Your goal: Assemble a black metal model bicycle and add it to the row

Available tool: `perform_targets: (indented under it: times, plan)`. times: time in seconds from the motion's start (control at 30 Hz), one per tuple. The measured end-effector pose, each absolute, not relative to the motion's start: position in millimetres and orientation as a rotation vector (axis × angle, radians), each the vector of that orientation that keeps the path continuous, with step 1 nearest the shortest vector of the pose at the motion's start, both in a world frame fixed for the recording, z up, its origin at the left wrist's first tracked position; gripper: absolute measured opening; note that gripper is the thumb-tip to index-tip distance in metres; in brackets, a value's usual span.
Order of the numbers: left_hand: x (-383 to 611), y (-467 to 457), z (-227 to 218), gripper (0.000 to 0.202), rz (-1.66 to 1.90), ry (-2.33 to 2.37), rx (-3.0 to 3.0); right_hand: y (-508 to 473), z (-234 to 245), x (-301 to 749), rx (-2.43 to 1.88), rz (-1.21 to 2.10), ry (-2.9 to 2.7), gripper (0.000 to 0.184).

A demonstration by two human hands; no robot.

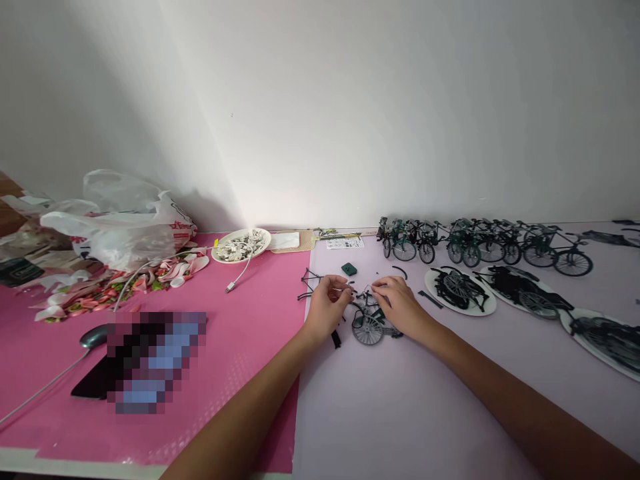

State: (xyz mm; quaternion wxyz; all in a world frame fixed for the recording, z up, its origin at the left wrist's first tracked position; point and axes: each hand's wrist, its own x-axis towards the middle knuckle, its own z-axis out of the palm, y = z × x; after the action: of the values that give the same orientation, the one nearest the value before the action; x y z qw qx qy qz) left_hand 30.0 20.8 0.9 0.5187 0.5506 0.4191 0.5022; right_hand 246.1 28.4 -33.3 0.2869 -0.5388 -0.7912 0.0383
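Observation:
My left hand [327,305] is closed in a pinch on a small dark part whose kind I cannot make out. Opposite it, my right hand [397,301] pinches a thin piece, too small to name. Below and between the fingers lie model bicycle parts, among them a grey spoked wheel [368,329]. Just left of my left hand is a thin black frame piece [309,285]. A dark green block [349,269] sits behind the hands, and a curved black strip [399,271] lies beyond the right one.
Assembled model bicycles [487,243] stand in a row along the wall. White plates [493,308] of black parts and wheels are at the right. On the pink left side are a plate of pale pieces [265,236], a plastic bag [125,230], a phone [93,380] and cables.

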Motion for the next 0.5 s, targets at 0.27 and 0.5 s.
perform_targets:
  times: [0.27,0.5]
  plan:
    - [29.2,18.9,3.1,0.021,1.188,1.013,1.348,20.2,-21.8,237.4,-1.431,0.128,-2.078,0.028]
    - [29.4,19.7,2.0,0.022,1.2,1.016,1.345,26.9,-26.3,241.4,-1.409,0.055,-2.104,0.021]
